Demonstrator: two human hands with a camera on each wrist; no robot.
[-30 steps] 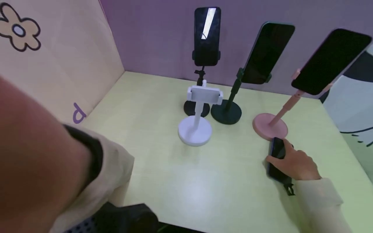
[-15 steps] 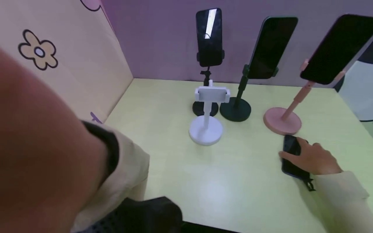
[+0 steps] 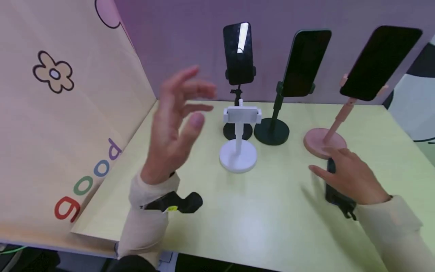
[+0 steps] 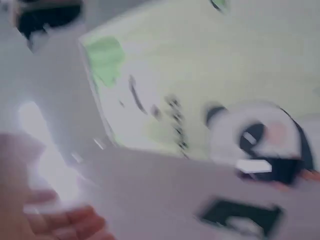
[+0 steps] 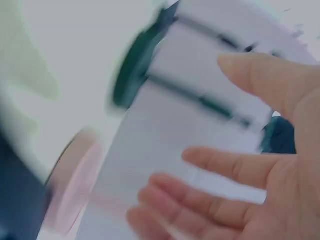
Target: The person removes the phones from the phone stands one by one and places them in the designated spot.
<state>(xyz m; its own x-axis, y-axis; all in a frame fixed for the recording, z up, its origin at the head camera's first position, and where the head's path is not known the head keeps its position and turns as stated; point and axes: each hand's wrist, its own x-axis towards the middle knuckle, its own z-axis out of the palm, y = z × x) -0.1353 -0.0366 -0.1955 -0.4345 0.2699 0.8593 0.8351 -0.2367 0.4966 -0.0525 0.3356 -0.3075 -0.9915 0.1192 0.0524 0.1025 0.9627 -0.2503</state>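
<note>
My right hand (image 3: 351, 175) hovers over a dark phone (image 3: 334, 194) lying on the table, covering part of it. In the right wrist view that hand (image 5: 295, 180) has spread, relaxed fingers and holds nothing. A small black strap or clip shows at the phone's near end. Raised over the table's left side, my left hand (image 3: 170, 132) is empty, its fingers loosely bent. Between the hands stands a white phone stand (image 3: 238, 155) with a bare cradle. Close past the right hand is a pink phone stand (image 3: 319, 141) bearing a tilted phone (image 3: 380, 62).
Behind stand a dark green stand (image 3: 272, 132) with a phone (image 3: 306, 64) and a black stand (image 3: 229, 131) with another phone (image 3: 238, 56). A purple wall (image 3: 190, 41) closes the back, a decorated panel (image 3: 85, 113) the left. The table (image 3: 244, 226) ends at the front.
My left arm, earlier a blurred shape across the left foreground, has swung out so the left hand is over the table. My right hand has let go of the phone and lifted off it.
</note>
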